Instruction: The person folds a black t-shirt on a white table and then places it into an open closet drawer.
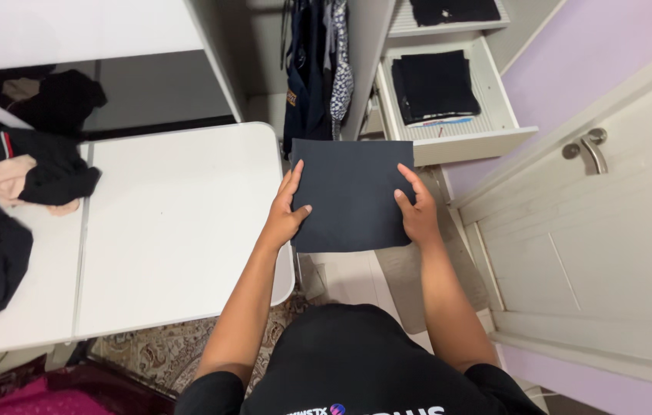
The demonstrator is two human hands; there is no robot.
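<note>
Both hands, left (286,215) and right (418,211), grip a folded dark cloth (350,194) by its sides, held in the air beside the bench (172,230). Folding looks complete; an open drawer (487,127) holds similar folded cloths, and unfolded clothes (11,200) lie on the bench.

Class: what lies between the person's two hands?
In the head view, the folded dark cloth spans the stretch between the left hand and right hand.

clothes pile (3,200): cut off left | upper shelf garment (453,11): cropped, prob. folded
</note>
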